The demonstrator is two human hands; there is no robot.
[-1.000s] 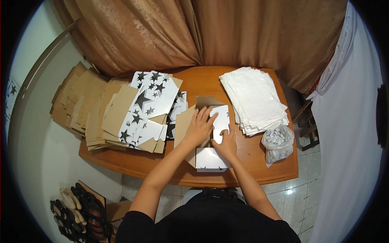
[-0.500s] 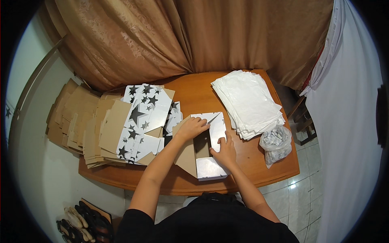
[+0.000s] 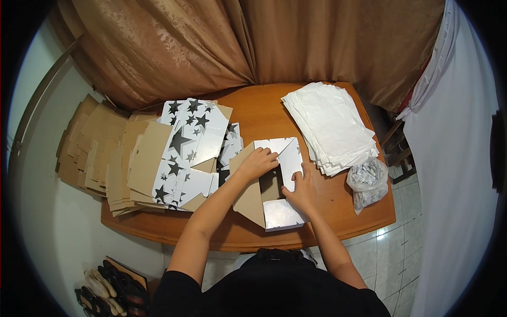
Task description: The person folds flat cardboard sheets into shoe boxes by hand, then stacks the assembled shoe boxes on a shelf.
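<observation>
In front of me on the wooden table stands a partly folded cardboard box (image 3: 291, 164), white with dark stars outside and plain brown inside. Its brown lid panel (image 3: 248, 191) leans out to the left, and its middle is open. My left hand (image 3: 259, 162) curls over the far white flap, with the fingertips at the edge of the opening. My right hand (image 3: 301, 191) grips the right-hand white panel, thumb toward the opening and fingers along the outer side. A near white flap (image 3: 284, 214) lies folded inward. Parts of both hands' fingertips are hidden.
Left of the box lies a big pile of flat cardboard blanks (image 3: 120, 158), star-printed ones (image 3: 182, 153) on top. At the far right are a stack of white sheets (image 3: 332, 124) and a clear plastic bag (image 3: 367, 182) of small packets. Shoes (image 3: 113, 288) stand below left.
The whole view has shifted slightly. Both hands stay at nearly the same places on the box, and its flaps look almost unchanged.
</observation>
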